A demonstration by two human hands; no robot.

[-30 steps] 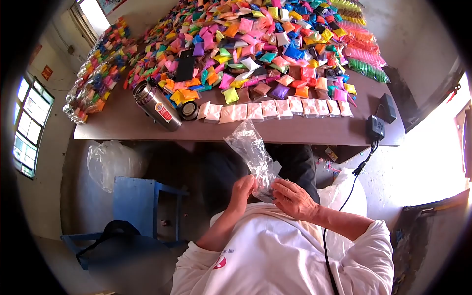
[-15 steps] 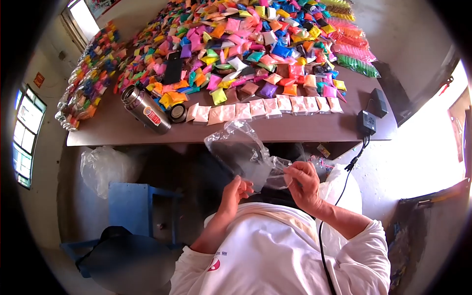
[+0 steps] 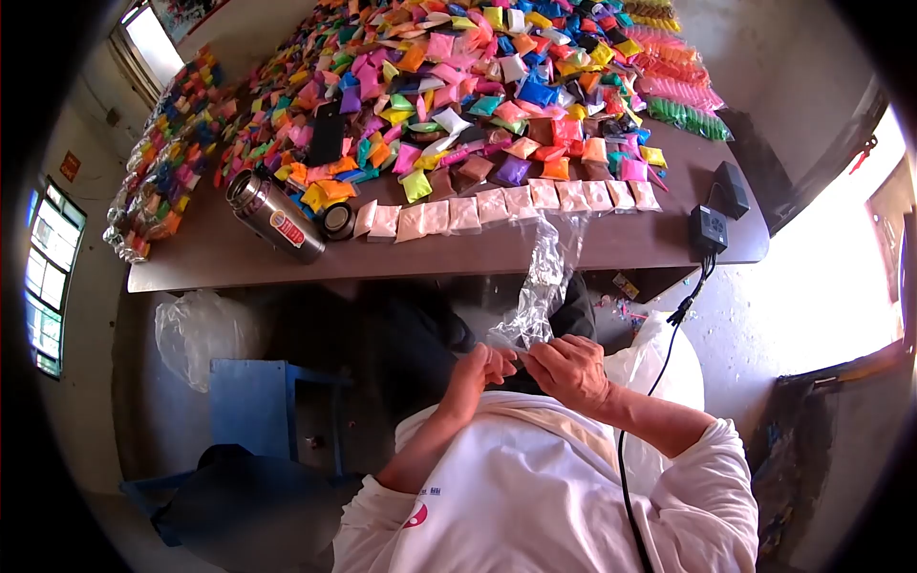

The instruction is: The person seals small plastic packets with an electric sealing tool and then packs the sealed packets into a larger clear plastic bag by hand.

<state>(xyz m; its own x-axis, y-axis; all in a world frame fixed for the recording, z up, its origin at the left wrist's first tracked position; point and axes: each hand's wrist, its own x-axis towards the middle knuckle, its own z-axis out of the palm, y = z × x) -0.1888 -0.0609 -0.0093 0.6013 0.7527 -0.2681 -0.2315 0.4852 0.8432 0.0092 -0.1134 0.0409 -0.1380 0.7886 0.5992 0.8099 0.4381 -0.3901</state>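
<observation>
A clear plastic bag (image 3: 541, 294) hangs gathered and crinkled between my lap and the table's front edge, its far end reaching up by the row of pale packets (image 3: 492, 206). At its near end, my right hand (image 3: 571, 372) is closed on the plastic, fingers bent over it. Close beside, my left hand (image 3: 480, 374) has its fingers pinched together at the bag's near edge, fingertips almost meeting the right hand. The bag looks flat, with nothing visible inside.
A large heap of colourful small packets (image 3: 420, 95) covers the brown table (image 3: 411, 258). A steel thermos (image 3: 275, 218), its lid (image 3: 337, 220), a black phone (image 3: 326, 136) and a black box with cables (image 3: 709, 229) lie on it. A blue chair (image 3: 250, 406) stands left.
The bag was spread wide and puffed to the left; now it is narrow, gathered and stretched toward the table. My hands have come closer together, the right one moving left and down.
</observation>
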